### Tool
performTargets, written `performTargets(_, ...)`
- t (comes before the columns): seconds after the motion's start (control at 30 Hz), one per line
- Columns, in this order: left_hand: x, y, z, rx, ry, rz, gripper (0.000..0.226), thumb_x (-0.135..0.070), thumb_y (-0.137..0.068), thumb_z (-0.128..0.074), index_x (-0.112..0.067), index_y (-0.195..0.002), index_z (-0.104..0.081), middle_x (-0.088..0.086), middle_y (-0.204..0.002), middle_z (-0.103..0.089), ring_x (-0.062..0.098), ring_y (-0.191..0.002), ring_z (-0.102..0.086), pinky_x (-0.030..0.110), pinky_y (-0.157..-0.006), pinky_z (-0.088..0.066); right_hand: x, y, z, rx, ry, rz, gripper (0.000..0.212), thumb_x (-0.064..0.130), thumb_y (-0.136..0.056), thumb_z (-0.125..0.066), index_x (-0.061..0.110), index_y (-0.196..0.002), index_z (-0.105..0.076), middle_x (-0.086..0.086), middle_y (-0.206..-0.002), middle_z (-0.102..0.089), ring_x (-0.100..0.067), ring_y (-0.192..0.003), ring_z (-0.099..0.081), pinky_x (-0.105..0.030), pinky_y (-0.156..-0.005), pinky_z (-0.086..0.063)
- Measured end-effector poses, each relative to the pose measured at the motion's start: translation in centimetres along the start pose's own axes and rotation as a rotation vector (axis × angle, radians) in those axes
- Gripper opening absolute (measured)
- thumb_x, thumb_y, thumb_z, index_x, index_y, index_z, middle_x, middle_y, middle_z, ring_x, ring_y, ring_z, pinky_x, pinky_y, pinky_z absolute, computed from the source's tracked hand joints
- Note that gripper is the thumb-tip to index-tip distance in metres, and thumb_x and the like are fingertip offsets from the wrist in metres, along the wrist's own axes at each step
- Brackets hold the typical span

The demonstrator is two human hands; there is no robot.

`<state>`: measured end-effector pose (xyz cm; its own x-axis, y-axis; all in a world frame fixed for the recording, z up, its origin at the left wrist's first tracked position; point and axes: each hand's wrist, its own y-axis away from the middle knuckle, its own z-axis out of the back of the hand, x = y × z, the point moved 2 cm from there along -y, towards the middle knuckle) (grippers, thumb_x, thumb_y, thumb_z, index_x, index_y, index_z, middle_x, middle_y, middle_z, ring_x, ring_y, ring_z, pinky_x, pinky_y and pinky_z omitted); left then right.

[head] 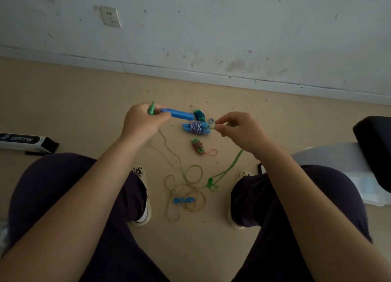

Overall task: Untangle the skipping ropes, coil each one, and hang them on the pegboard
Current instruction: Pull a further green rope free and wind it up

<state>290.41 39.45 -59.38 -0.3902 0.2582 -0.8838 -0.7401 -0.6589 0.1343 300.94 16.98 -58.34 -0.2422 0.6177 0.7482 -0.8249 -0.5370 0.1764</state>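
Observation:
My left hand (141, 122) grips a blue handle (177, 114) together with a green handle (151, 109). My right hand (241, 131) pinches a thin green rope (234, 163) that hangs down to the floor. On the floor between my feet the green rope and a tan rope (186, 199) lie in tangled loops around a loose blue handle (183, 200) and a green handle (209, 181). Three coiled ropes lie further off: a dark green one (199, 115), a blue one wound with striped cord (196, 128), and a green-and-brown one (197, 146).
I sit with my knees apart, shoes (141, 197) on a tan floor. A white wall with a socket (110, 17) stands ahead. A white and black box (27, 143) lies at the left. A black seat on a grey frame (372, 146) is at the right.

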Motion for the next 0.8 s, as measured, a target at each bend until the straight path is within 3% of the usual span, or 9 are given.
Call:
performTargets(0.1,-0.3,1.0,-0.6,0.128,-0.077,-0.074,0.038,-0.033,-0.082,-0.077,-0.032,-0.12,-0.069,-0.009,-0.112,-0.066,0.008,-0.087,-0.064,0.032,-0.074,-0.056,0.3,0.2,-0.2,0.032,-0.273,-0.022,0.019,0.017,-0.095,-0.063,0.012,-0.113,-0.069,-0.014,-0.091,-0.071,-0.014,-0.066,-0.062,-0.03,-0.07,-0.056)
performTargets(0.17,-0.9,1.7,-1.4,0.249,-0.015,-0.097,0.033,-0.035,-0.084,-0.077,-0.032,-0.116,-0.07,-0.012,-0.107,-0.068,-0.002,-0.072,-0.062,0.021,-0.061,-0.052,0.9,0.4,-0.6,0.09,-0.526,-0.018,0.025,0.004,-0.095,-0.058,0.004,-0.119,-0.065,-0.014,-0.092,-0.07,-0.017,-0.075,-0.068,-0.031,-0.076,-0.057)
performTargets(0.23,-1.1,2.4,-2.4,0.408,0.007,-0.077,0.027,-0.038,-0.084,-0.077,-0.029,-0.109,-0.074,-0.01,-0.1,-0.073,-0.003,-0.056,-0.06,0.02,-0.052,-0.048,1.5,0.5,-0.9,0.174,-0.768,0.008,0.032,-0.006,-0.095,-0.051,-0.003,-0.126,-0.059,-0.014,-0.101,-0.069,-0.024,-0.089,-0.071,-0.033,-0.086,-0.057)
performTargets(0.37,-1.0,3.4,-4.2,0.594,0.031,-0.068,0.034,-0.042,-0.083,-0.076,-0.028,-0.113,-0.072,-0.013,-0.106,-0.074,-0.001,-0.073,-0.067,0.027,-0.056,-0.052,1.9,0.7,-1.1,0.299,-0.941,0.113,0.041,-0.007,-0.095,-0.047,-0.003,-0.136,-0.049,-0.02,-0.125,-0.062,-0.033,-0.116,-0.063,-0.037,-0.101,-0.051)
performTargets(0.47,-1.1,3.7,-4.7,0.606,0.062,-0.074,0.033,-0.039,-0.086,-0.074,-0.02,-0.114,-0.072,-0.007,-0.104,-0.075,0.0,-0.069,-0.066,0.026,-0.055,-0.051,1.5,0.4,-1.4,0.335,-0.868,0.16,0.05,0.004,-0.09,-0.05,0.004,-0.14,-0.047,-0.016,-0.135,-0.059,-0.026,-0.125,-0.058,-0.036,-0.106,-0.047)
performTargets(0.57,-1.4,3.7,-4.7,0.529,0.12,-0.087,0.013,-0.028,-0.09,-0.072,-0.016,-0.095,-0.075,-0.004,-0.091,-0.077,-0.002,-0.057,-0.061,0.025,-0.053,-0.05,1.4,0.3,-1.5,0.3,-0.732,0.204,0.046,0.009,-0.09,-0.052,0.011,-0.136,-0.053,-0.013,-0.134,-0.062,-0.025,-0.127,-0.057,-0.039,-0.108,-0.045)
performTargets(0.63,-1.2,3.4,-4.4,0.472,0.117,-0.078,0.014,-0.03,-0.091,-0.071,-0.017,-0.092,-0.075,-0.005,-0.088,-0.077,-0.001,-0.049,-0.054,0.031,-0.057,-0.051,1.4,0.3,-1.3,0.235,-0.715,0.18,0.039,0.002,-0.094,-0.05,0.008,-0.132,-0.057,-0.015,-0.127,-0.066,-0.027,-0.119,-0.063,-0.04,-0.105,-0.048)
performTargets(0.8,-0.9,2.3,-3.0,0.347,0.087,-0.054,0.02,-0.038,-0.092,-0.067,-0.021,-0.095,-0.077,-0.01,-0.091,-0.077,0.01,-0.05,-0.05,0.04,-0.066,-0.054,1.5,0.5,-0.5,0.131,-0.765,0.047,0.038,-0.011,-0.095,-0.039,0.003,-0.118,-0.064,-0.015,-0.101,-0.071,-0.028,-0.087,-0.072,-0.036,-0.083,-0.059)
